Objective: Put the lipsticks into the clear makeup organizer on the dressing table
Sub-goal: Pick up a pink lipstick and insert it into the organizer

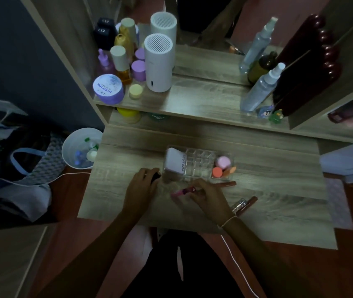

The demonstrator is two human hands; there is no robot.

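Note:
The clear makeup organizer (197,163) stands on the wooden dressing table (268,190), with a lilac tube (174,161) at its left end and pink and orange sponges (222,166) at its right. My right hand (207,197) is closed around a pink lipstick (182,192) lying just in front of the organizer. My left hand (142,186) grips a dark lipstick (155,176) at the organizer's left corner. A brown lipstick (227,184) lies beside my right hand. Two more lipsticks (244,204), one clear-capped, lie to the right of my wrist.
The upper shelf (192,104) holds a white cylinder (159,63), purple jars, bottles and spray bottles (259,89). A white bin (80,148) and a bag (27,160) sit on the floor at the left. A white cable (238,265) hangs off the table's front edge.

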